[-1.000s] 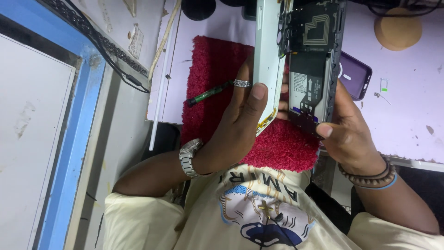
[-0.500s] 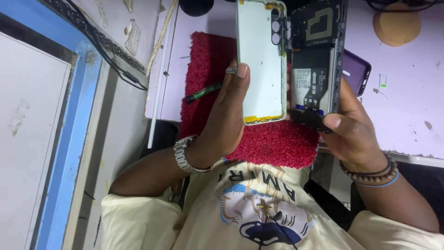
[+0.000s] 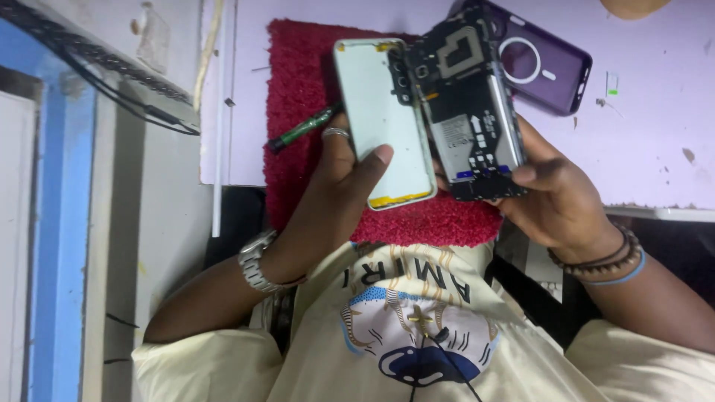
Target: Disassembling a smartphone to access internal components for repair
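Note:
My left hand grips a pale back cover of a phone, its inner side facing me, with the thumb pressed on its lower part. My right hand holds the opened phone body, its dark circuit boards and battery exposed. Cover and body sit side by side, touching along one long edge, above a red mat. A ring is on my left hand and a metal watch on that wrist.
A green-handled screwdriver lies on the red mat, partly behind my left hand. A purple phone case rests on the lilac tabletop at the upper right. Black cables run along the wall at left.
The back cover has swung away from the phone body, from edge-on to lying flat beside it. Both hands and the phone have dropped lower in view.

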